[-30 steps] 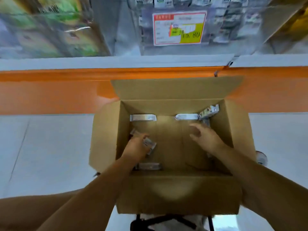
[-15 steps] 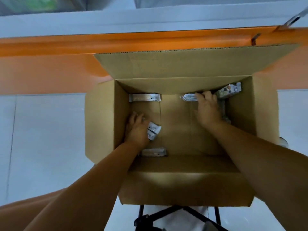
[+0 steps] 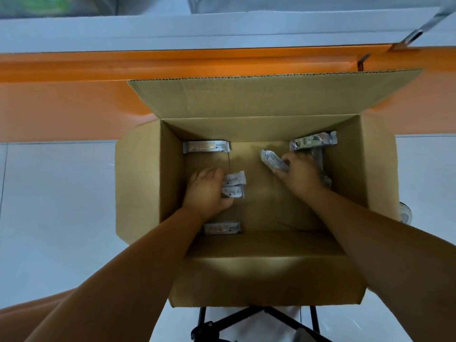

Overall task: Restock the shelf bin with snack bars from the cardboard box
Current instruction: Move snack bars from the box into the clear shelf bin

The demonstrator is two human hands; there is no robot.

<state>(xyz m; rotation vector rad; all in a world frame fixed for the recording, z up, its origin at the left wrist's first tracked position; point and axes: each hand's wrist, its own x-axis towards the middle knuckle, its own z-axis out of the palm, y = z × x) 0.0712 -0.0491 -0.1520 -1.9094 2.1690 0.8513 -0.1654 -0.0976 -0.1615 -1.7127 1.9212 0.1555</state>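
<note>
Deep in the cardboard box (image 3: pixel 246 280), 2 snack bars (image 3: pixel 234 185) are clutched by the left hand (image 3: pixel 206 191), 1 bar (image 3: pixel 272 160) by the right hand (image 3: pixel 299 172). Light, crinkly, probably slippery wrappers, best pinched mid-length.

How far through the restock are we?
Box looks nearly emptied. In hand: left hand grips two bars; right hand holds one bar. Left: loose bars at the far wall, far right corner, near wall. Shelf bin isn't visible.
</note>
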